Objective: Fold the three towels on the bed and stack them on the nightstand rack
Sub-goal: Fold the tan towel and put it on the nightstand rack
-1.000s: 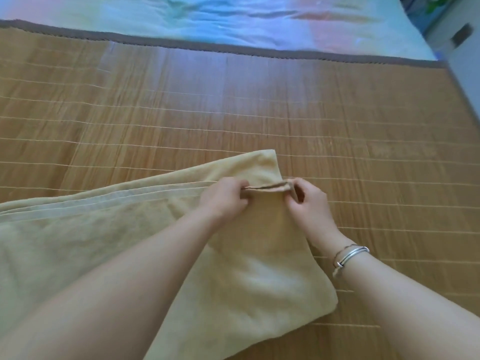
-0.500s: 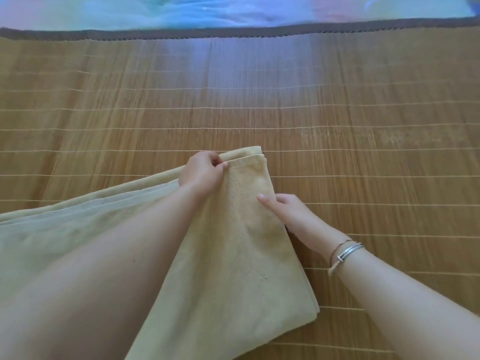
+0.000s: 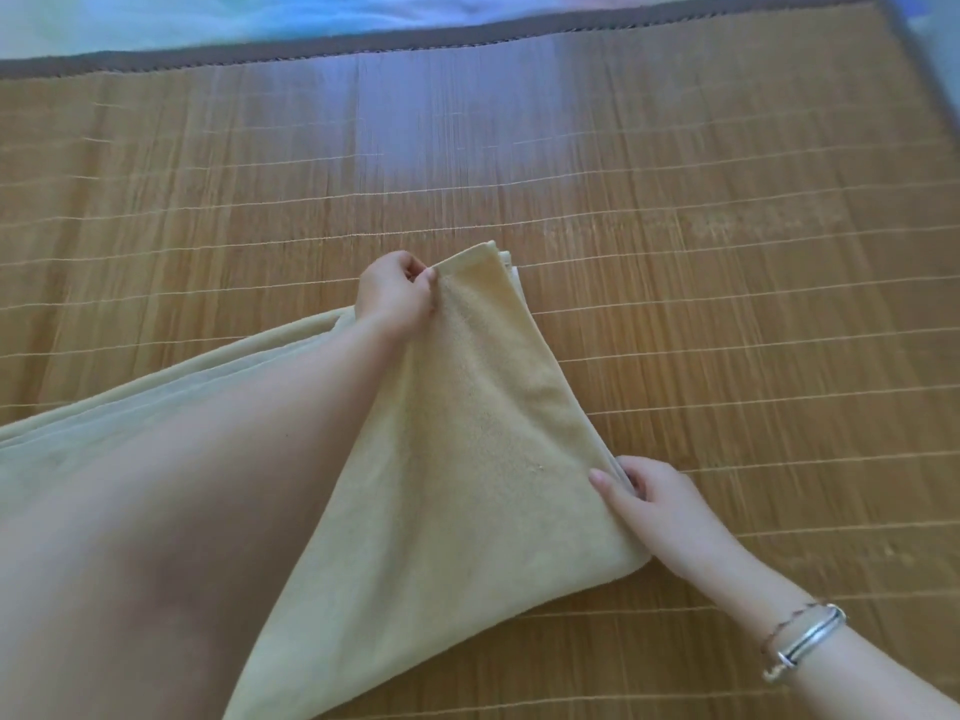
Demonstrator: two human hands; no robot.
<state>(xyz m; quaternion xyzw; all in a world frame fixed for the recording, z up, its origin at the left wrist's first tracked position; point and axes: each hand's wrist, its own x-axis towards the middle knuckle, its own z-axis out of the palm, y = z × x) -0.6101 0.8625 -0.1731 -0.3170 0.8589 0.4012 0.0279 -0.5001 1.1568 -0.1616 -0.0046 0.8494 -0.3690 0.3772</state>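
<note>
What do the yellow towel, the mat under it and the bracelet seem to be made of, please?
Towel: soft looped terry, probably cotton, matte and nubbly. Mat: thin bamboo-like slats tied by pale threads, slightly glossy. Bracelet: shiny silver-coloured metal.

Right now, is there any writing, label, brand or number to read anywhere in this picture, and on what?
None: no text can be read in this view.
The yellow towel shows no tag or print.
The bamboo mat bears only stitch lines.
The silver bracelet shows no engraving that can be made out.
The bedsheet beyond is only blurred colour.
</note>
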